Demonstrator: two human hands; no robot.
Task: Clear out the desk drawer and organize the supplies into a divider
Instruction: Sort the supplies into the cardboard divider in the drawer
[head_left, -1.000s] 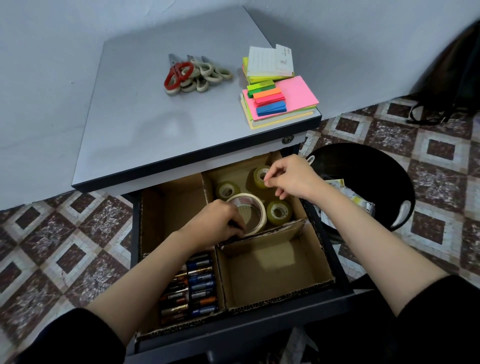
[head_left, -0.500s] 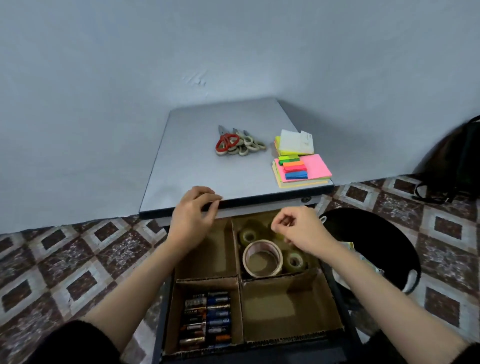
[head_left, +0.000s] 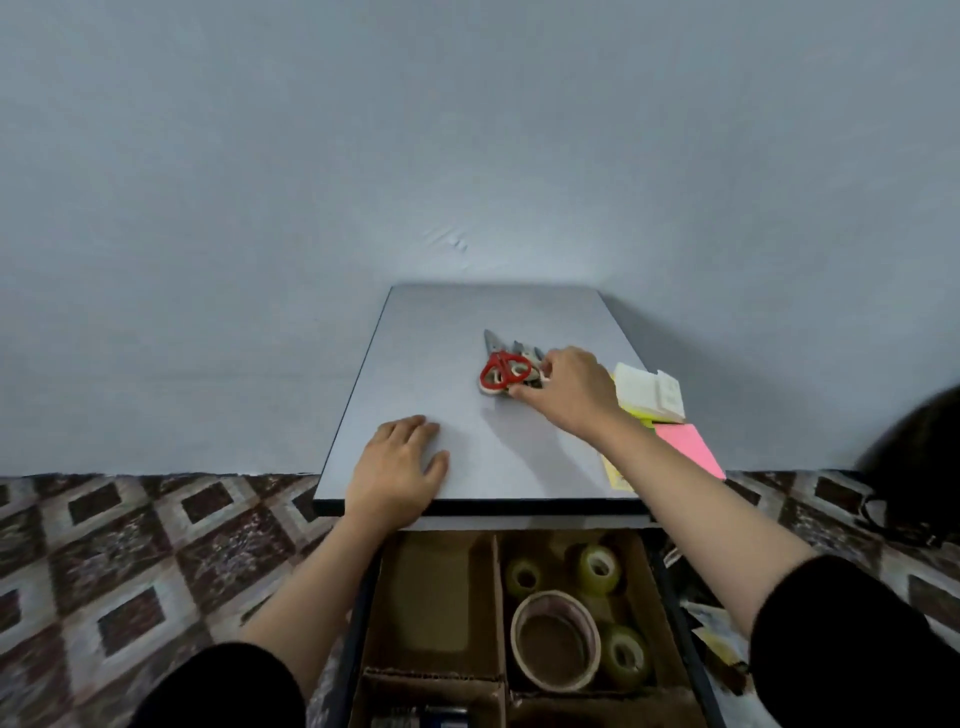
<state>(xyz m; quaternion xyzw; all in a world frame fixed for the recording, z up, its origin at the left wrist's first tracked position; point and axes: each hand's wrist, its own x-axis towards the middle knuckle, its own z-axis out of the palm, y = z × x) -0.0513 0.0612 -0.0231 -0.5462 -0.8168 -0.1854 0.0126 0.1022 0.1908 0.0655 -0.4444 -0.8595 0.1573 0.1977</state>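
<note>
Head view: right hand at the scissor handles, blades pointing away

The scissors (head_left: 500, 361) lie in a small pile on the desk (head_left: 441, 332), well back from its front edge. Their long axis runs from the handles, nearest the person, out to the blades, which point away and a little left toward the wall. The right hand (head_left: 569, 397) comes in from the right, so the handles sit just left of its palm. Thumb and fingers curl round the pale loops beside the red pair. How many pairs it has caught is hidden under the fingers.

The left hand (head_left: 400, 462) lies flat, fingers spread, on the desk near the front edge, farther from the pile, and holds nothing.

The divider (head_left: 496, 597) sits in the open drawer below. Its far-right bay holds the tapes (head_left: 589, 579), and its far-left bay looks bare. I judge the lift should draw the pile handles-first, back toward the person and down, blades trailing.
</note>
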